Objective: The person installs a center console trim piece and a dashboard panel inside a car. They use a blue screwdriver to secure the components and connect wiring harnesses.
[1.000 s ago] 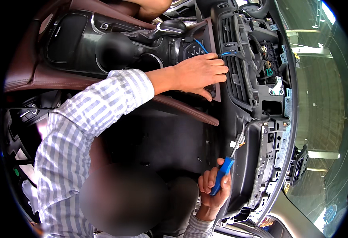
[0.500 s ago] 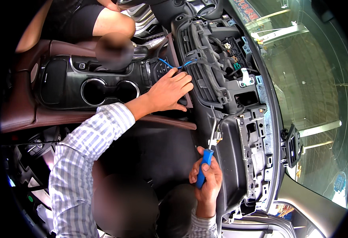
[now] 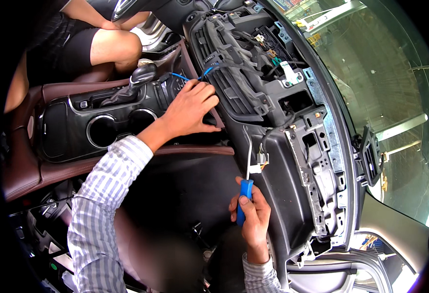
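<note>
My left hand (image 3: 190,108) reaches over the centre console, its fingers curled against the brown-edged trim panel (image 3: 187,56) below the air vents and its thumb at the panel's near corner. Just beyond its fingertips, a thin blue strip (image 3: 179,76) runs across the panel's buttons toward the vents. My right hand (image 3: 254,215) is closed around the blue handle of a hook tool (image 3: 246,195). The tool's bent metal shaft points up beside the dashboard, its tip below the centre air vent (image 3: 236,93). Near the shaft hangs a white wire connector (image 3: 256,169).
The dashboard (image 3: 317,161) is stripped, with brackets and wiring exposed. A loose air vent (image 3: 368,156) rests against the windshield (image 3: 371,73). The gear lever (image 3: 143,73) and cup holders (image 3: 102,132) lie to the left. Another person's bare knee (image 3: 126,49) shows at the far seat.
My view has shifted, so the dashboard and console sit further left. My left hand stays at the trim panel. The hook tool stands more upright in my right hand.
</note>
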Action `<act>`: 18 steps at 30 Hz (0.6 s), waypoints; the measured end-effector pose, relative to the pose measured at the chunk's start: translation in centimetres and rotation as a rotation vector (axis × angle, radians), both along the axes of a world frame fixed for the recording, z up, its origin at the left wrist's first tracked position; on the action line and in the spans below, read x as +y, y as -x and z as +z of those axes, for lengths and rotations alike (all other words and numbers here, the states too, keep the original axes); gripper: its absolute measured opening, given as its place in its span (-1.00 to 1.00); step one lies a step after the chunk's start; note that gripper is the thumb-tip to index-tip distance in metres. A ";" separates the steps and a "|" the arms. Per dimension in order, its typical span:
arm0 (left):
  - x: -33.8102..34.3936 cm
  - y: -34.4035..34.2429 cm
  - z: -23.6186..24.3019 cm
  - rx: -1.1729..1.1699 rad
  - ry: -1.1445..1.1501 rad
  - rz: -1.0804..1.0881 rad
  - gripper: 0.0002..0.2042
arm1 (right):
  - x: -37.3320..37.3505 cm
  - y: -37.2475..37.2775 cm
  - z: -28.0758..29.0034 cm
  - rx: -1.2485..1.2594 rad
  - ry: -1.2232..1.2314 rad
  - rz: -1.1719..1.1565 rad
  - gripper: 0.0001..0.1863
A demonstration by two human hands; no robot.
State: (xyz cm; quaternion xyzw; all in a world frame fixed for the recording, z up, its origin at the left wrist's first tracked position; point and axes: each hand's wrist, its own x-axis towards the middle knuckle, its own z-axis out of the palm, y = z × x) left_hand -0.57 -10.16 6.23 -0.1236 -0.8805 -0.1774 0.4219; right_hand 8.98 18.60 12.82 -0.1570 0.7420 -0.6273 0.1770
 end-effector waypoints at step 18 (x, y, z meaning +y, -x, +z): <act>-5.1 -2.2 3.7 0.062 -0.447 0.146 -0.63 | -1.5 1.5 -2.5 0.000 -0.037 0.046 -0.56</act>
